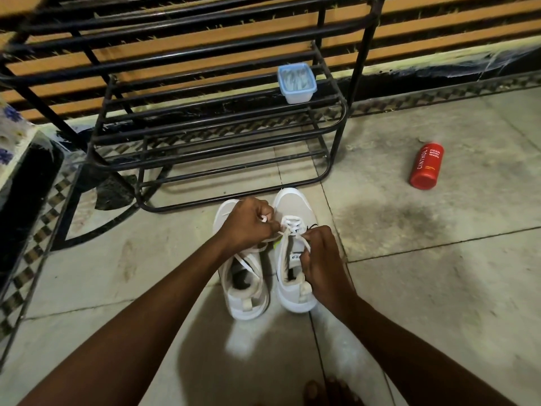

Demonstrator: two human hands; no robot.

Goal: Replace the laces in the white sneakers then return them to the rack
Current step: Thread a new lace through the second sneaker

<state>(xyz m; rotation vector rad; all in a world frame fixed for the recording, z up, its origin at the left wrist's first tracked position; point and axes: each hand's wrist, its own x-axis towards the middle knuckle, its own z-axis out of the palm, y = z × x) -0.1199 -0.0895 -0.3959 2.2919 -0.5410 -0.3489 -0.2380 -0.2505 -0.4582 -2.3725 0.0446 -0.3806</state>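
1. Down on the tiled floor (439, 288), two white sneakers stood side by side with their toes toward the rack (222, 148), just in front of its bottom rail.
2. Noted the right sneaker (292, 206) partly laced: a white lace (292, 227) crossed through the front eyelets, and both ends were drawn up off the shoe.
3. Noted the left sneaker (243, 291) close beside its mate; could not tell whether they touched. A loose strand lay across its opening, and its toe was partly hidden under a hand.
4. Noted the left hand (248, 221) above that toe, fingers curled and pinching one lace end, with the white tip showing at the thumb.
5. Noted the right hand (320, 256) over the right sneaker's tongue, fingers curled and pinching the other strand.
6. The rack was black metal bars in low tiers. A small clear container (297, 83) with a blue rim sat at the right end of the upper low tier; its contents were unclear.
7. A red bottle (426, 167) lay on its side on the floor, right of the rack and well apart from the shoes.
8. A dark stain (389, 215) marked the floor between the bottle and the right sneaker.
9. Bare toes (330, 391) showed at the floor's near edge.
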